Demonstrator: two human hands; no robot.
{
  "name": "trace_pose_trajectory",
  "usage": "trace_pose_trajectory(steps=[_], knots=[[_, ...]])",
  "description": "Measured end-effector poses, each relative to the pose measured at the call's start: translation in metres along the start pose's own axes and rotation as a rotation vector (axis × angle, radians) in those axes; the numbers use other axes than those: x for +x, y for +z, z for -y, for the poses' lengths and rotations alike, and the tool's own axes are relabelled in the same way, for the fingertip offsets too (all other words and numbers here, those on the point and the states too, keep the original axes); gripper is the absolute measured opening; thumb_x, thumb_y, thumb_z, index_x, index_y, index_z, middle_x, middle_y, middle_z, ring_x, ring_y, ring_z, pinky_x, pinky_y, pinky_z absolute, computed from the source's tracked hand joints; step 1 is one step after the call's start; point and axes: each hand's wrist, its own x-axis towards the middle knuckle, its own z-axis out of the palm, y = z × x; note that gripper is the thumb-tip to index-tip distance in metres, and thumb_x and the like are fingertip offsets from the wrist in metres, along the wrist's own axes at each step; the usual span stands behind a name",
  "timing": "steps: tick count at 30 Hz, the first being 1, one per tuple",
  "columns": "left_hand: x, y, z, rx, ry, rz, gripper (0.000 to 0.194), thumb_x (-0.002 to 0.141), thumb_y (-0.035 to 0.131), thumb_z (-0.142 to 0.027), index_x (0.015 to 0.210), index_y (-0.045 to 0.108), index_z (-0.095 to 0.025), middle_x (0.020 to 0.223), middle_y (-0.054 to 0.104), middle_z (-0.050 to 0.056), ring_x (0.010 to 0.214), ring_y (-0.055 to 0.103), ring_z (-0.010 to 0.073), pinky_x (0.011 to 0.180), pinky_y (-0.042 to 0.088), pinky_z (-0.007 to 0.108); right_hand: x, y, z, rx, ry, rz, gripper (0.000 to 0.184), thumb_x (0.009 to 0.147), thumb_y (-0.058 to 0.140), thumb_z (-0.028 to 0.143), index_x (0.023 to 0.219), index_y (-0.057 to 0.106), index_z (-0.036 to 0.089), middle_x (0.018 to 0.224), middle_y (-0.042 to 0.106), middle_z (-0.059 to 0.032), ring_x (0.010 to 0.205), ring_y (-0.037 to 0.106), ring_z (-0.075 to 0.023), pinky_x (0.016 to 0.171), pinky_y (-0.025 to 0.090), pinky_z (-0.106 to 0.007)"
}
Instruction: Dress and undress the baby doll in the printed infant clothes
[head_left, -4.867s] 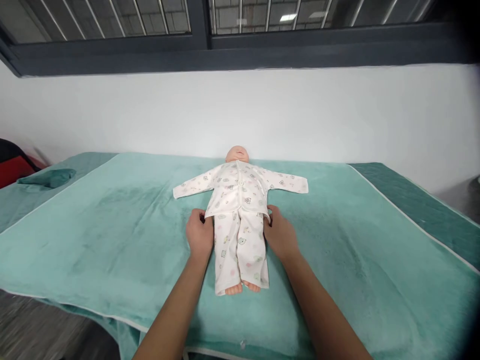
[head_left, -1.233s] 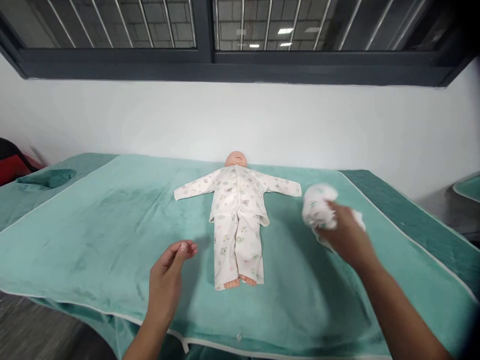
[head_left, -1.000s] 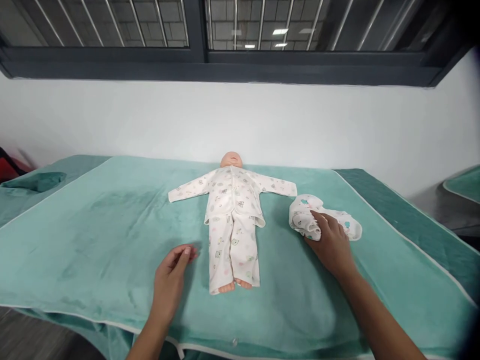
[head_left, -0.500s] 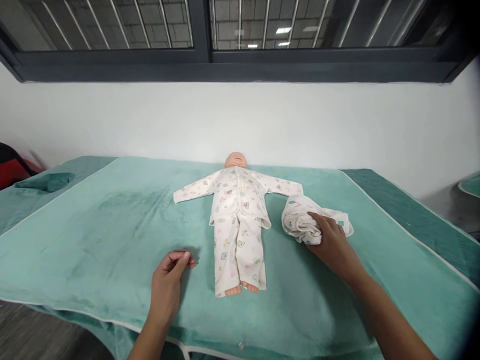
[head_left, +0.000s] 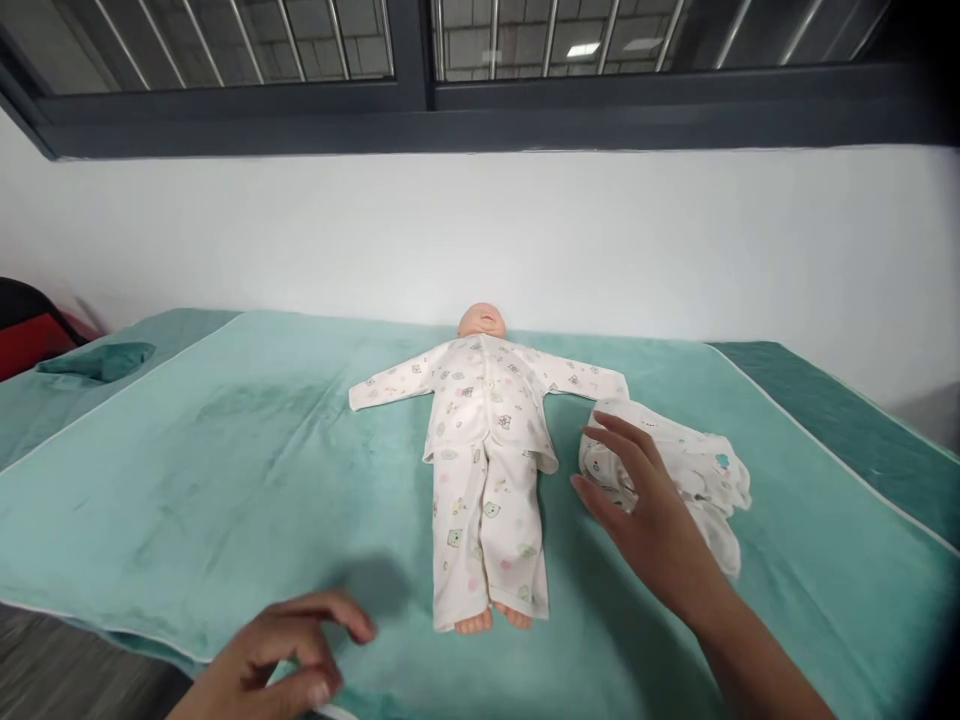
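A baby doll (head_left: 481, 320) lies on its back, arms spread and feet toward me. It wears a white printed jacket (head_left: 491, 395) and matching trousers (head_left: 491, 530). Right of the doll, a crumpled white printed cloth garment (head_left: 694, 460) lies on the blanket; its kind cannot be made out. My right hand (head_left: 652, 510) hovers over the garment's near left part with fingers apart, holding nothing. Low on the left, near the front edge, my left hand (head_left: 289, 645) is held with curved, parted fingers and nothing in them.
A green plush blanket (head_left: 225, 480) covers the table, its front edge trimmed in white. Behind it rise a white wall (head_left: 375, 240) and a dark window frame (head_left: 480, 125). A folded green cloth (head_left: 97, 362) and a red and black object (head_left: 34, 340) are at the far left.
My right hand has let go of the white garment, which now lies more spread out to the right. My left hand has moved down and left, its fingers opening from a pinch.
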Motion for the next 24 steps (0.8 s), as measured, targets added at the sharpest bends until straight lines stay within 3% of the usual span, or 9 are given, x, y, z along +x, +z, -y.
trace_pose_trajectory(steps=[4, 6, 8, 11, 14, 16, 18, 24], knots=[[0.068, -0.009, -0.041, -0.1, 0.151, -0.276, 0.043, 0.091, 0.056, -0.053, 0.065, 0.064, -0.02, 0.092, 0.073, 0.008, 0.09, 0.064, 0.0238, 0.08, 0.05, 0.033, 0.058, 0.044, 0.004, 0.166, -0.016, -0.041, 0.03, 0.093, 0.056, 0.034, 0.122, 0.056, 0.03, 0.139, 0.054, -0.0063, 0.131, 0.05, -0.025, 0.104, 0.046, -0.044], [0.119, -0.008, -0.062, -0.103, 0.181, -0.438, 0.043, 0.094, 0.051, -0.053, 0.072, 0.068, -0.02, 0.084, 0.072, 0.006, 0.083, 0.062, 0.0201, 0.071, 0.048, 0.029, 0.097, 0.069, 0.006, 0.257, 0.004, -0.029, 0.029, 0.09, 0.055, 0.032, 0.119, 0.056, 0.027, 0.13, 0.058, -0.0078, 0.12, 0.056, -0.0235, 0.094, 0.05, -0.04], [0.174, -0.006, -0.082, -0.118, 0.222, -0.584, 0.042, 0.093, 0.055, -0.051, 0.067, 0.064, -0.019, 0.076, 0.069, 0.004, 0.076, 0.06, 0.0175, 0.074, 0.047, 0.029, 0.14, 0.093, 0.008, 0.264, 0.069, -0.06, 0.024, 0.089, 0.053, 0.033, 0.111, 0.057, 0.023, 0.12, 0.061, -0.0085, 0.102, 0.062, -0.0219, 0.082, 0.051, -0.037], [0.256, -0.003, -0.108, -0.248, 0.311, -0.657, 0.037, 0.09, 0.058, -0.05, 0.069, 0.061, -0.019, 0.076, 0.067, 0.002, 0.075, 0.063, 0.0176, 0.073, 0.05, 0.03, 0.195, 0.119, 0.008, 0.118, 0.177, -0.015, 0.02, 0.088, 0.053, 0.041, 0.095, 0.054, 0.023, 0.104, 0.065, -0.0071, 0.088, 0.06, -0.0228, 0.077, 0.046, -0.038], [0.316, -0.002, -0.121, -0.11, 0.275, -0.693, 0.02, 0.089, 0.059, -0.037, 0.08, 0.064, -0.02, 0.082, 0.07, 0.002, 0.077, 0.065, 0.0176, 0.074, 0.049, 0.031, 0.221, 0.13, 0.004, -0.02, 0.232, 0.134, 0.028, 0.081, 0.059, 0.05, 0.083, 0.049, 0.024, 0.09, 0.065, -0.0051, 0.08, 0.058, -0.0244, 0.068, 0.041, -0.036], [0.338, -0.001, -0.123, 0.009, 0.258, -0.688, 0.013, 0.088, 0.056, -0.026, 0.088, 0.067, -0.021, 0.091, 0.073, 0.003, 0.081, 0.066, 0.0181, 0.078, 0.049, 0.032, 0.224, 0.132, -0.002, -0.015, 0.231, 0.159, 0.027, 0.08, 0.059, 0.049, 0.079, 0.048, 0.025, 0.082, 0.064, -0.0027, 0.075, 0.056, -0.0225, 0.064, 0.038, -0.034], [0.348, 0.001, -0.12, 0.108, 0.264, -0.659, 0.019, 0.088, 0.053, -0.021, 0.094, 0.071, -0.022, 0.102, 0.073, 0.004, 0.086, 0.066, 0.0189, 0.082, 0.049, 0.034, 0.223, 0.133, -0.008, 0.034, 0.216, 0.151, 0.024, 0.082, 0.057, 0.046, 0.075, 0.047, 0.025, 0.075, 0.062, 0.0001, 0.07, 0.054, -0.0202, 0.062, 0.036, -0.032], [0.344, 0.003, -0.11, 0.193, 0.367, -0.58, 0.03, 0.092, 0.047, -0.02, 0.104, 0.074, -0.027, 0.115, 0.069, 0.002, 0.109, 0.063, 0.019, 0.096, 0.048, 0.033, 0.223, 0.135, -0.015, 0.089, 0.191, 0.127, 0.02, 0.085, 0.053, 0.041, 0.073, 0.052, 0.025, 0.071, 0.062, 0.0031, 0.069, 0.052, -0.0183, 0.064, 0.035, -0.031]])
